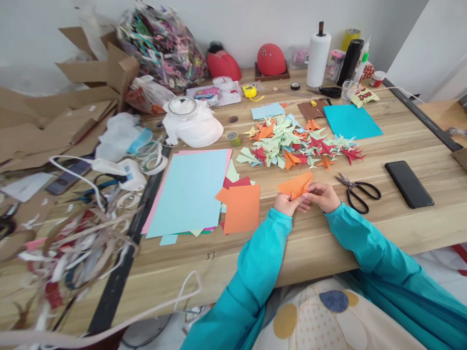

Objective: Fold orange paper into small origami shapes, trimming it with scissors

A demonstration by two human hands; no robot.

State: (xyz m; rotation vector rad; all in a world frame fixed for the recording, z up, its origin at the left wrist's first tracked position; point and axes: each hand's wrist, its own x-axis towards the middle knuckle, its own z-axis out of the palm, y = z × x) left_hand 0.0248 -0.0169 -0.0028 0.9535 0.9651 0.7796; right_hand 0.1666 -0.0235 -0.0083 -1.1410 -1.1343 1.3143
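Observation:
A partly folded piece of orange paper (295,184) is held between both hands above the wooden table. My left hand (286,204) grips its lower left side, with the fingers partly behind the paper. On its right side, my right hand (324,197) pinches the edge between thumb and fingers. Just left of my hands lies a flat orange paper sheet (242,210). Beyond them spreads a pile of small folded paper pieces (280,138) in pale green, red, orange and blue. Black-handled scissors (357,189) lie to the right of my right hand.
Light blue paper sheets (191,189) are stacked at the left, and a turquoise sheet (352,121) lies at the back right. A black phone (409,184) rests at the right. Tangled ribbons (76,253) and a cardboard box (91,73) crowd the far left.

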